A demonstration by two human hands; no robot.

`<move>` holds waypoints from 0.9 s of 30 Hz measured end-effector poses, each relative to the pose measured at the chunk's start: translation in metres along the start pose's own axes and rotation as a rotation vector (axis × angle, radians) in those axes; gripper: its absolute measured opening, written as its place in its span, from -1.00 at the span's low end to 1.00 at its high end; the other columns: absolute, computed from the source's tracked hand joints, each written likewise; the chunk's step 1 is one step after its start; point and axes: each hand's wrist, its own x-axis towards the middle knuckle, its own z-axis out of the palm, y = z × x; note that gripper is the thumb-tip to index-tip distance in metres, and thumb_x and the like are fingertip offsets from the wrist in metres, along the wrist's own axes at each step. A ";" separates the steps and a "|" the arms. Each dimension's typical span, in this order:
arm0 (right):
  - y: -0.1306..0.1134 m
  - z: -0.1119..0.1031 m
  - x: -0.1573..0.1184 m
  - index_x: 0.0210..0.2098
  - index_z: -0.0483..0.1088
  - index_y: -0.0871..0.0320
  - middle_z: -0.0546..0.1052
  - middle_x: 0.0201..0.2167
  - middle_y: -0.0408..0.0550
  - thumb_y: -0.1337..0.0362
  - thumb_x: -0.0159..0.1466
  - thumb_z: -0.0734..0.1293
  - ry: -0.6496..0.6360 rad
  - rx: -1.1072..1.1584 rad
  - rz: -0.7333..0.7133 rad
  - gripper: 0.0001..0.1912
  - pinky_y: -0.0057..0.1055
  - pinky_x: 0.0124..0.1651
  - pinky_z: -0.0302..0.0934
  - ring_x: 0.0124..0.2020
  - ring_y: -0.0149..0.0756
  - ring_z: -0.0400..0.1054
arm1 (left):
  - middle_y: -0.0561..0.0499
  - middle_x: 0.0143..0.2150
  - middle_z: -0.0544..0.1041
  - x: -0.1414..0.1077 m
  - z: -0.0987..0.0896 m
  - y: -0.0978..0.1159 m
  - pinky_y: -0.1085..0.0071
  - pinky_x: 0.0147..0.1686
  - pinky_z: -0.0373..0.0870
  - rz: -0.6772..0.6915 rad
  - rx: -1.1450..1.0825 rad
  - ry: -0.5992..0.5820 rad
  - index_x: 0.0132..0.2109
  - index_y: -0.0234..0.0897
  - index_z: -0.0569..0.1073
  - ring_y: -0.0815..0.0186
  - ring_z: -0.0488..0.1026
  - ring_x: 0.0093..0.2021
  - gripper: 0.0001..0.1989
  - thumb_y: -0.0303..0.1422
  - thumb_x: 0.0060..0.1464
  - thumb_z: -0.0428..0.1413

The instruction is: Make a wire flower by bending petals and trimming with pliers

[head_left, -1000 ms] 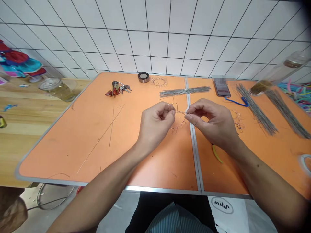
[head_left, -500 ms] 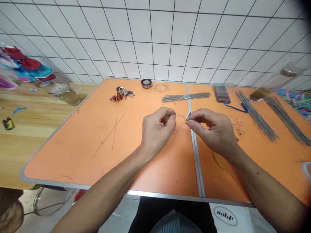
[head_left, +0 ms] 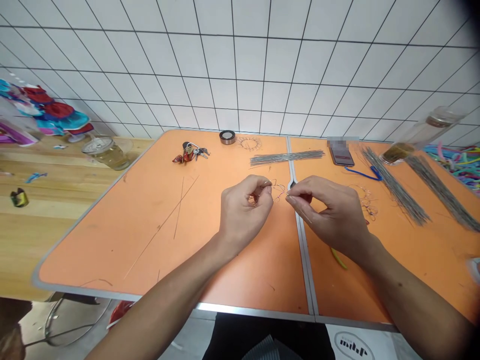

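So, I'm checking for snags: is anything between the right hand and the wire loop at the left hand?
Nothing visible: the right hand is close beside the wire loop; whether they touch is unclear.

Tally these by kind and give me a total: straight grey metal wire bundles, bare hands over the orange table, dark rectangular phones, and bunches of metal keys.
Straight grey metal wire bundles: 3
Bare hands: 2
Dark rectangular phone: 1
Bunch of metal keys: 1
Total: 7
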 end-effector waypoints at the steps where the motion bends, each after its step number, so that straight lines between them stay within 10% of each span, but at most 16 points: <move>1: -0.001 0.000 0.000 -0.25 0.47 0.05 0.61 -0.35 -0.18 0.48 0.45 0.38 0.008 -0.015 -0.029 -0.80 -0.33 -0.25 0.32 -0.35 -0.34 0.49 | 0.10 -0.40 0.64 0.000 0.000 0.001 0.50 -0.41 0.43 0.024 0.013 0.003 -0.25 -0.24 0.61 0.42 0.53 -0.44 -0.86 -0.50 0.21 0.16; 27: -0.017 -0.010 0.004 -0.37 0.45 0.03 0.54 -0.45 -0.13 0.40 0.48 0.33 -0.044 -0.479 -0.124 -0.73 -0.31 -0.37 0.09 -0.39 -0.28 0.37 | 0.12 -0.44 0.58 -0.002 -0.003 0.003 0.46 -0.38 0.39 0.314 0.182 0.016 -0.28 -0.23 0.53 0.42 0.49 -0.45 -0.81 -0.60 0.24 0.14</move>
